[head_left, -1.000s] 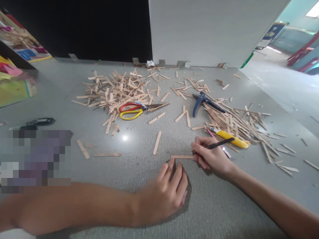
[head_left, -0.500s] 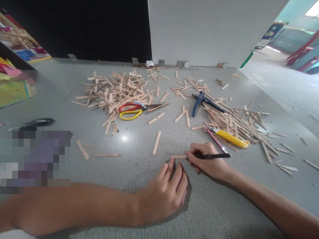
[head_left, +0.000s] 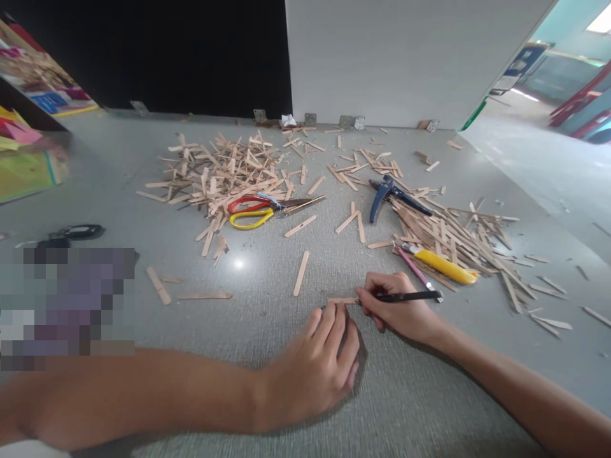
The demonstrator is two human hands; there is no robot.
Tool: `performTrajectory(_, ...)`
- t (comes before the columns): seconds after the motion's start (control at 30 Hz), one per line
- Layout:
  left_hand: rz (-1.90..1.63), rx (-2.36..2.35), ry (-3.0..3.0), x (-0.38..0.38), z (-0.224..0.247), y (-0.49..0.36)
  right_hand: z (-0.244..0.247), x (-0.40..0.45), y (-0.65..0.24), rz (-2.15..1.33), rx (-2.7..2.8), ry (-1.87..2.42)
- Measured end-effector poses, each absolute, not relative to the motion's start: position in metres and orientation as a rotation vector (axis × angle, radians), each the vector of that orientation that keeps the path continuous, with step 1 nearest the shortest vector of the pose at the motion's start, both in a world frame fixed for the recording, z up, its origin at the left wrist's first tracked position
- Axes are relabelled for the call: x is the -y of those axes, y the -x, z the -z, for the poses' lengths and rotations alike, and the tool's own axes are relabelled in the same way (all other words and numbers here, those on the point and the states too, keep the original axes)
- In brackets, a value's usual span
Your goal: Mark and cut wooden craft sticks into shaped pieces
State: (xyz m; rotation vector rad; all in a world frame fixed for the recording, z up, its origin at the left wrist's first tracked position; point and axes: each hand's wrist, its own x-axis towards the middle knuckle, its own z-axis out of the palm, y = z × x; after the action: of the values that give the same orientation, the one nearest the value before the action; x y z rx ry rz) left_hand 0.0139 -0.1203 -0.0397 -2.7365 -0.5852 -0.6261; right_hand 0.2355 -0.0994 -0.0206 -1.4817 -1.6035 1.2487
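Observation:
A short wooden craft stick (head_left: 342, 300) lies flat on the grey table in front of me. Two fingertips of my left hand (head_left: 317, 369) rest at its near edge, the fingers stretched out and the palm downward. My right hand (head_left: 394, 305) pinches a black pen (head_left: 410, 296), whose tip end meets the stick's right end; the fingers hide the very tip. Another craft stick (head_left: 300, 273) lies just beyond, angled away from me. Close behind my right hand are a yellow utility knife (head_left: 446, 266) and a thin pink pen-like tool (head_left: 416, 270).
A large heap of craft sticks (head_left: 224, 168) lies at the back left, with red-and-yellow-handled scissors (head_left: 252, 212) at its front edge. Blue-handled cutters (head_left: 382, 197) lie on another stick pile (head_left: 439, 232) to the right. A black and white panel (head_left: 382, 63) stands behind.
The fingers of my left hand have shifted, so two now sit together by the stick instead of one. My right hand and pen stay almost in place, the pen's back end slightly higher.

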Motion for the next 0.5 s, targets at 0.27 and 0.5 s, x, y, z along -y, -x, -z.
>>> performTrajectory(0.27, 0.605, 0.581, 2.75, 0.1194, 0.0403, -0.0136, 0.0181, 0.0997, -0.2357, -1.248, 1.608, 1.483)
performTrajectory(0.5, 0.593, 0.577, 2.758, 0.12, 0.0411, -0.0139, 0.0175, 0.0996, -0.2348, -1.254, 1.602, 1.483)
